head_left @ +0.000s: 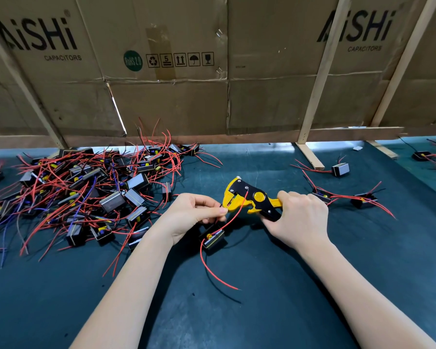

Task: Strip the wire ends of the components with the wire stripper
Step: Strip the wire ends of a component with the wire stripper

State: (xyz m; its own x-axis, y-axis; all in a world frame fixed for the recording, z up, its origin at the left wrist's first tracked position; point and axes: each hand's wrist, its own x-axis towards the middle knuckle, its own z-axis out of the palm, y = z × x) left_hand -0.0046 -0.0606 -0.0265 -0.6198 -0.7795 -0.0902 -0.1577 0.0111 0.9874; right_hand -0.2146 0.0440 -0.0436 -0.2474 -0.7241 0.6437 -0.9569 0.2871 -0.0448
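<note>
A wall of flattened cardboard boxes [166, 79] printed with AiSHi CAPACITORS, braced by pale wooden slats [320, 79], stands along the far edge of a dark green table mat [275, 311]. On the mat's left side lies a big tangled pile of components [86, 192], small black and grey blocks trailing red, purple and black wires. A few loose components [340, 169] sit well apart on the right. The right hand [300, 217] curls round the handles of the yellow and black wire stripper [249, 197], whose head points left toward the other hand. The left hand [191, 212] pinches a red wire [233, 215] between thumb and fingertips just beside the stripper's jaws, with the wire end at the jaws; whether the jaws have closed on it I cannot tell. The held component [212, 239] hangs below the left hand, near the mat, its other red wire curving down toward the viewer
</note>
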